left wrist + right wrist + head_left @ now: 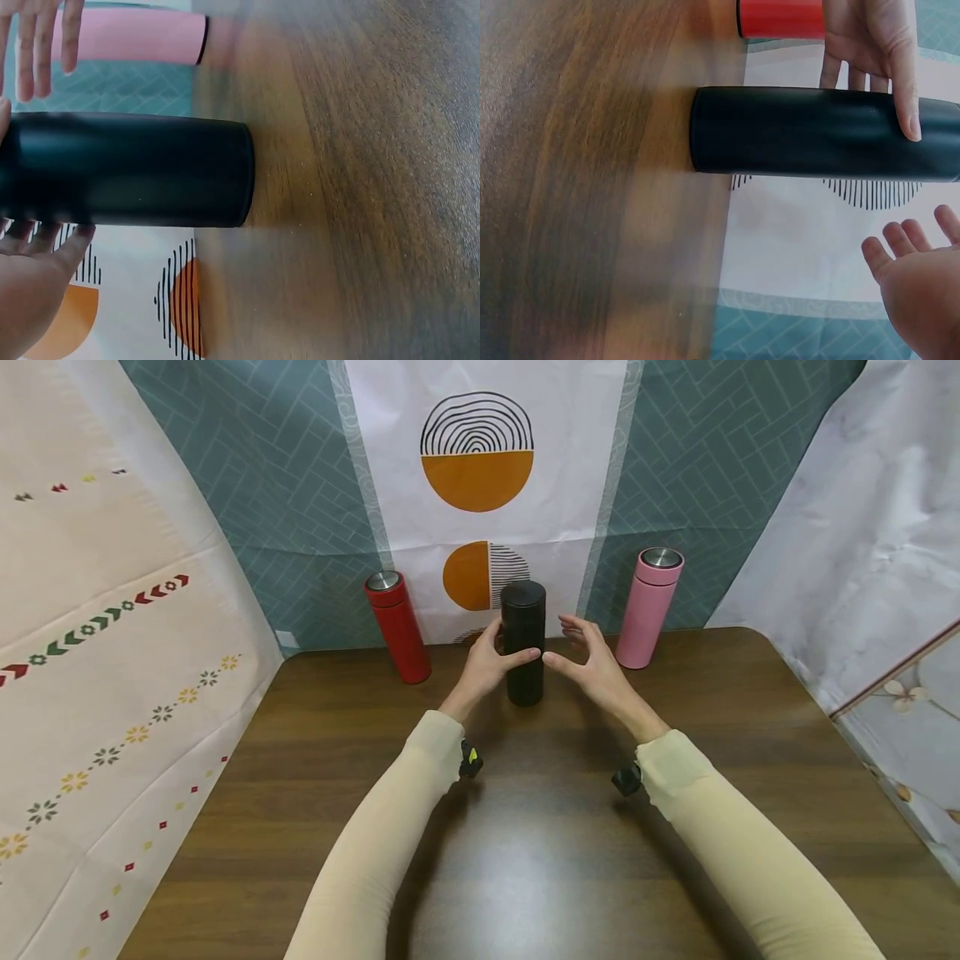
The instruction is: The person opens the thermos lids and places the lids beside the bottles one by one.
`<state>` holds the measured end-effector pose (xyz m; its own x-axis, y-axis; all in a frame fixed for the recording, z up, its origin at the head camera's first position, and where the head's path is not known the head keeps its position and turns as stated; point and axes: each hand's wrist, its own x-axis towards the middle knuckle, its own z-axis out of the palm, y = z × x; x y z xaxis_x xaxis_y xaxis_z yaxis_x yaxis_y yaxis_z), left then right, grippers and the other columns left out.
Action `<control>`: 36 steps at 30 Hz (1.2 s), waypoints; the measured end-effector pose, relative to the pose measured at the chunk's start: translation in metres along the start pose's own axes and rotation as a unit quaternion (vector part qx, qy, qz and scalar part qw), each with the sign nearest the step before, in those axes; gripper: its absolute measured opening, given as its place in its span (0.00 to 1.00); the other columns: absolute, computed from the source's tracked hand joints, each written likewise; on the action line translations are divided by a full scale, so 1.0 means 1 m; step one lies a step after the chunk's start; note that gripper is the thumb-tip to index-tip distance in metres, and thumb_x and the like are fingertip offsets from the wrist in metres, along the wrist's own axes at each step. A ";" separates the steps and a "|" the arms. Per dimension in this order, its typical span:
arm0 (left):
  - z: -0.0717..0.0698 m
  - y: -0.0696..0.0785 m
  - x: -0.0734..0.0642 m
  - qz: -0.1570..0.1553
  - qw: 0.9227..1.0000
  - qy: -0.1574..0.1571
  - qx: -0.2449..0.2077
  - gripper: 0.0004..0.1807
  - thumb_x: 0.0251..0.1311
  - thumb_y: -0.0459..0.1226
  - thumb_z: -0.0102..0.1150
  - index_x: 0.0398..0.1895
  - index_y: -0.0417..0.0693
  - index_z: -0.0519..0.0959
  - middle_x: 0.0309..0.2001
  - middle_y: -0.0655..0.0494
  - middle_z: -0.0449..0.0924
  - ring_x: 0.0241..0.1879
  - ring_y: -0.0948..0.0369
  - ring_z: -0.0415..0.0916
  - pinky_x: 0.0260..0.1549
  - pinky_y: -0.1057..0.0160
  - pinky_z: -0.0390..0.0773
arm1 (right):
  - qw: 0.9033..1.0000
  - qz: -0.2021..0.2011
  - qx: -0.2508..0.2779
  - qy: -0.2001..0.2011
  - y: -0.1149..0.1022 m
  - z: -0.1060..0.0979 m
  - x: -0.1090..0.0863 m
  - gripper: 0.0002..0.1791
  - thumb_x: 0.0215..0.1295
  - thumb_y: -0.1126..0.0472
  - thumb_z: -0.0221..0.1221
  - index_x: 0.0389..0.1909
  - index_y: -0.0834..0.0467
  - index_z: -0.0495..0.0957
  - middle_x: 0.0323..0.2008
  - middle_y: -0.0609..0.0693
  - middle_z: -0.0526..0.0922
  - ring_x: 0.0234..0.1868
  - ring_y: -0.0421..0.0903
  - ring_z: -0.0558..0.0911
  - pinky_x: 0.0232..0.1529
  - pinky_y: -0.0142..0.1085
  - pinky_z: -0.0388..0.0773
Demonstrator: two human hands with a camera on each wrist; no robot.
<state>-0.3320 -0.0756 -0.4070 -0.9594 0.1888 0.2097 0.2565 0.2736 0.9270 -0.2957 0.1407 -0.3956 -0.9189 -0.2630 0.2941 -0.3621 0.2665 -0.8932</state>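
A black thermos flask [524, 647] stands upright near the back of the wooden table, in the middle. My left hand [483, 668] grips it from the left, its thumb across the front and its fingers behind. The right wrist view shows the left thumb lying along the flask's dark side [795, 131]. Just right of the flask, my right hand [592, 664] holds its fingers spread and slightly bent, with nothing in them. Its thumb tip comes close to the flask, and a gap shows between palm and flask.
A red thermos flask [401, 631] with a steel-topped lid stands at the back left. At the back right is a pink one [648, 610]. Behind the wooden table [337, 777] hangs a patterned cloth [285, 485]; more cloth hangs at both sides.
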 end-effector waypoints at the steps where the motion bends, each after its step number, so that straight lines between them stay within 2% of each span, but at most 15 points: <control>1: 0.000 0.000 0.000 0.000 1.000 0.003 0.001 0.40 0.62 0.46 0.75 0.75 0.53 0.68 0.64 0.50 0.77 0.61 0.51 0.77 0.66 0.47 0.73 | 1.000 0.001 0.000 0.000 0.000 0.000 0.000 0.43 0.71 0.50 0.66 0.80 0.56 0.57 0.76 0.58 0.59 0.78 0.56 0.61 0.77 0.56 0.58; 6: 0.000 0.002 -0.001 0.004 1.000 0.010 0.001 0.39 0.60 0.47 0.76 0.73 0.54 0.70 0.62 0.52 0.78 0.60 0.53 0.78 0.65 0.48 0.74 | 1.000 -0.001 -0.004 -0.003 -0.002 -0.003 0.003 0.43 0.72 0.50 0.65 0.81 0.55 0.57 0.76 0.58 0.58 0.78 0.57 0.60 0.76 0.59 0.58; 11: -0.004 0.005 -0.004 0.004 1.000 0.012 -0.002 0.38 0.58 0.47 0.78 0.71 0.54 0.72 0.60 0.52 0.79 0.58 0.53 0.78 0.64 0.49 0.75 | 1.000 -0.009 -0.004 -0.002 -0.006 -0.005 0.006 0.43 0.71 0.51 0.66 0.80 0.55 0.57 0.76 0.57 0.59 0.78 0.55 0.61 0.76 0.58 0.59; 16: -0.007 0.007 -0.009 0.006 1.000 0.001 -0.010 0.38 0.59 0.45 0.78 0.71 0.53 0.71 0.61 0.52 0.79 0.59 0.53 0.79 0.65 0.49 0.75 | 1.000 -0.022 0.019 -0.003 -0.014 -0.006 0.009 0.42 0.70 0.53 0.66 0.80 0.56 0.58 0.76 0.57 0.60 0.78 0.55 0.62 0.76 0.56 0.60; 26: -0.009 0.016 -0.028 0.003 0.999 -0.042 -0.026 0.43 0.59 0.45 0.77 0.77 0.58 0.67 0.66 0.53 0.76 0.62 0.52 0.78 0.64 0.48 0.76 | 0.998 -0.038 0.040 -0.020 -0.032 -0.012 0.008 0.45 0.69 0.49 0.68 0.80 0.57 0.57 0.77 0.58 0.61 0.77 0.55 0.62 0.78 0.52 0.58; 32: -0.007 0.020 -0.040 -0.001 0.999 -0.041 -0.006 0.43 0.57 0.46 0.79 0.75 0.58 0.68 0.65 0.55 0.77 0.62 0.52 0.78 0.63 0.46 0.77 | 0.998 -0.045 0.030 -0.037 -0.041 -0.017 0.009 0.45 0.69 0.52 0.68 0.79 0.59 0.57 0.77 0.59 0.62 0.78 0.55 0.62 0.78 0.52 0.57; 36: -0.004 0.022 -0.047 0.003 0.999 -0.042 -0.002 0.42 0.56 0.44 0.80 0.73 0.57 0.70 0.63 0.56 0.77 0.62 0.52 0.79 0.63 0.46 0.77 | 0.997 -0.041 0.021 -0.054 -0.047 -0.020 0.010 0.45 0.68 0.51 0.68 0.80 0.56 0.57 0.76 0.57 0.63 0.78 0.54 0.62 0.78 0.54 0.56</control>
<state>-0.2815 -0.0820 -0.3953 -0.9448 0.2682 0.1882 0.2611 0.2691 0.9271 -0.2905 0.1438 -0.3443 -0.8634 -0.3812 0.3304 -0.4266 0.2023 -0.8815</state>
